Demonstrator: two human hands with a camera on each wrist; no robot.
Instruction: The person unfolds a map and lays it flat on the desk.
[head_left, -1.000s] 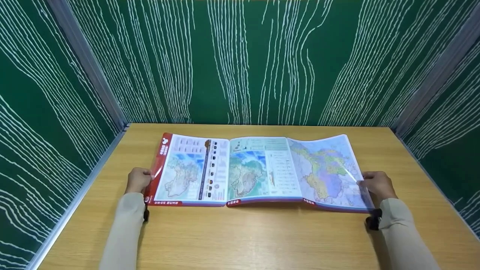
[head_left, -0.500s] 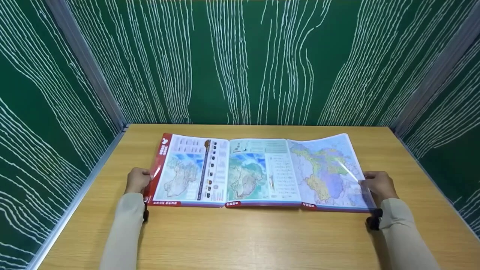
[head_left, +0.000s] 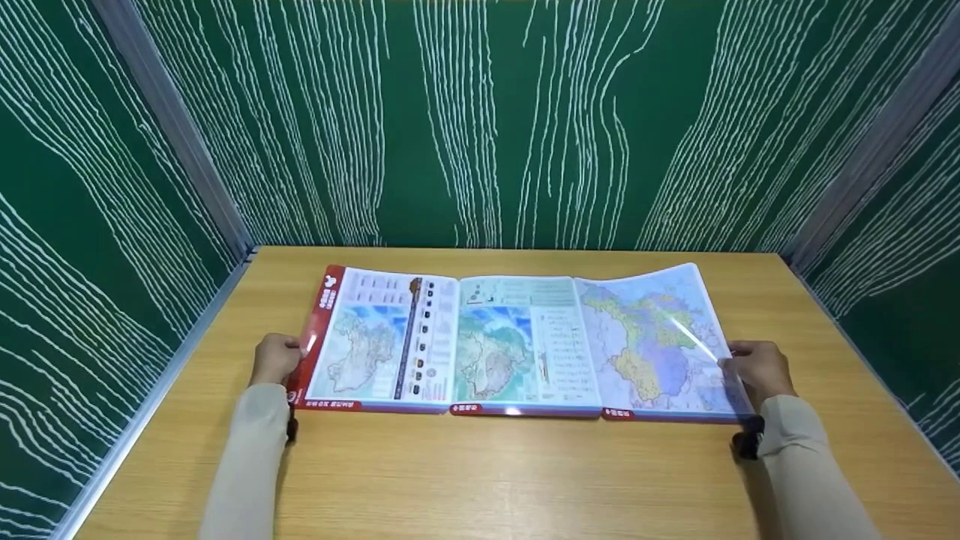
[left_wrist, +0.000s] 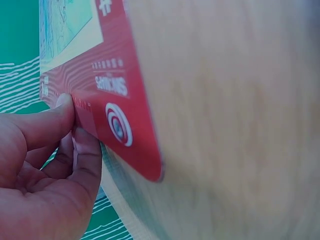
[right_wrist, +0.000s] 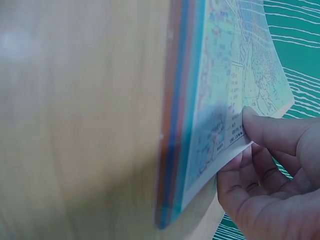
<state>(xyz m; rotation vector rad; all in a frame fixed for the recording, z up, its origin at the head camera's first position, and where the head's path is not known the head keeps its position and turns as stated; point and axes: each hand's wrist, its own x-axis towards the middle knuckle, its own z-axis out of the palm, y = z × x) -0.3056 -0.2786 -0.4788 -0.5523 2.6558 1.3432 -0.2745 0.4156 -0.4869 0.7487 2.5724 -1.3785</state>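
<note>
A glossy folding map [head_left: 495, 345] lies spread into three panels across the wooden table. Its left panel has a red border, and each panel carries printed maps. My left hand [head_left: 276, 360] pinches the red left edge between thumb and fingers; the left wrist view shows the thumb on top of the red border [left_wrist: 115, 100]. At the other end, my right hand [head_left: 757, 369] pinches the right edge, with the thumb on the printed face [right_wrist: 225, 125] in the right wrist view. The right panel [head_left: 652, 345] curves up slightly at its far corner.
The wooden table [head_left: 510, 480] extends in front of the map. Green walls [head_left: 510, 120] with white wavy lines enclose it at the back and sides. Grey metal posts [head_left: 176, 120] stand at the back corners.
Both hands stay almost in place. The map's near edge, which bowed in the middle and right panels, now lies straighter, and the right panel's far corner is slightly higher.
</note>
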